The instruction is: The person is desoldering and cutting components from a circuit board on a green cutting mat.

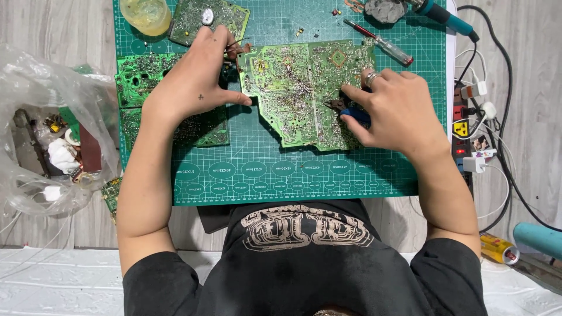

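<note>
While my left hand (196,79) presses flat on the nine o'clock edge of the stiff, light green circuit board (298,93) mid-mat, my right hand (398,111) grips blue-handled cutters (350,111) at three o'clock, wary of sharp, fragile solder joints.

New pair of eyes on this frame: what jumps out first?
The large green circuit board in the middle of the green cutting mat, solder side up. The left hand presses its left edge, while the right hand works small blue-handled pliers against its right part. Next, the clear plastic bag of scrap parts at far left and the power strip at right.
</note>
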